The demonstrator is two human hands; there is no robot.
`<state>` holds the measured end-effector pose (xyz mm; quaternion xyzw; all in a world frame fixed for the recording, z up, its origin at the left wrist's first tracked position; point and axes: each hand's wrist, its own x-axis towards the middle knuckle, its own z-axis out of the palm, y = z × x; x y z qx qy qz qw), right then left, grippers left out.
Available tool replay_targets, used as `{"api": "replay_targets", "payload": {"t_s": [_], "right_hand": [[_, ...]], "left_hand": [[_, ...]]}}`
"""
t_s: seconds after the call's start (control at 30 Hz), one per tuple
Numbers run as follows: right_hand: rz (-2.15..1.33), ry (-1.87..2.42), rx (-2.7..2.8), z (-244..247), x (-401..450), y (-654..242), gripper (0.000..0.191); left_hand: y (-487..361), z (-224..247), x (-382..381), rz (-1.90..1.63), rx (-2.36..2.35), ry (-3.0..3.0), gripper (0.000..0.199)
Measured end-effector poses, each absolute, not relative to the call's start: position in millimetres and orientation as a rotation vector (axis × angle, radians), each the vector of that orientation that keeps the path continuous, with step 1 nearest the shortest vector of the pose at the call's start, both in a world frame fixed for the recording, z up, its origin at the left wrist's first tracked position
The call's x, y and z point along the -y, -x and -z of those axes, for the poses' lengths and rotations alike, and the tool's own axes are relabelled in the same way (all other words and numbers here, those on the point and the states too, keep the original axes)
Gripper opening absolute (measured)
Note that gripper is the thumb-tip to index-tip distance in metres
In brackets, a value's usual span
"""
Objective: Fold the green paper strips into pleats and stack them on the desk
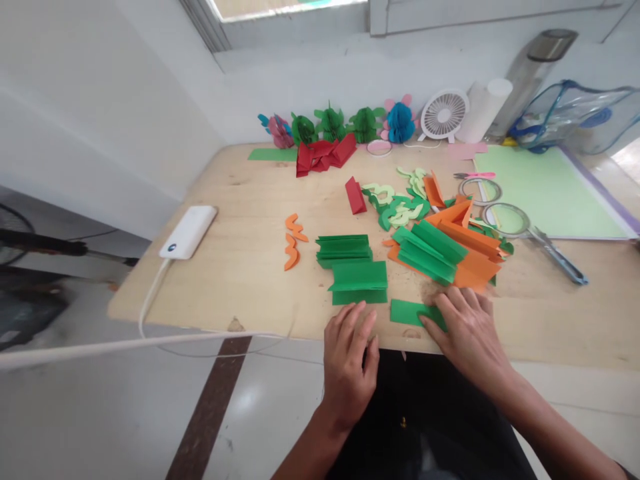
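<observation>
At the table's front edge, my right hand point(467, 327) has its thumb and bent fingers on the right end of a small folded green paper point(407, 312), gripping it against the wood. My left hand point(350, 350) is empty, its fingers loosely stretched and a little apart. Its fingertips rest by the lower edge of a folded green paper point(360, 277). Behind that lies a stack of pleated green paper point(344, 249). Further right, more folded green papers point(430, 252) lie on top of folded orange papers point(473, 263).
Orange cut-outs point(293, 243), a red folded piece point(355, 195) and green curved cut-outs point(400, 208) lie around. A power bank point(189, 232) with a cable is at left. Tape rolls point(506, 219), a utility knife point(560, 257), a fan point(444, 115) and honeycomb paper figures point(331, 125) stand farther off.
</observation>
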<state>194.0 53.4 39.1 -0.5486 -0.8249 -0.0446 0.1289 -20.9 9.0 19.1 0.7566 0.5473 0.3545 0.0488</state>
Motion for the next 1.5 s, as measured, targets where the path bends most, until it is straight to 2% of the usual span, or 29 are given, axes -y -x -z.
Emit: {"api": "replay_targets", "payload": {"t_s": [0.43,0.63,0.83,0.93,1.13,1.27,1.5], "right_hand": [[0.025,1.596,2.277,-27,-44,-190,0.013],[0.056,1.618,2.306,-30,-42,-184,0.021],[-0.129,1.592,2.261,-40,-41,-180,0.011],[-0.027,1.513,2.18,-59,-50,-185,0.013],[0.478,1.484,2.039,-83,-100,-198,0.01],[0.469,1.516,2.06,-69,-108,-197,0.013],[0.23,1.515,2.043,-57,-62,-192,0.01]], "left_hand": [[36,-25,-29,-1.263,-1.678,-2.415,0.036],[38,-34,-52,-1.103,-1.707,-2.583,0.026],[40,-34,-69,-0.991,-1.682,-2.624,0.018],[42,-31,-71,-0.999,-1.655,-2.635,0.018],[42,-30,-74,-1.058,-1.643,-2.649,0.017],[42,-33,-78,-1.022,-1.642,-2.629,0.016],[45,-34,-81,-0.881,-1.606,-2.617,0.018]]}}
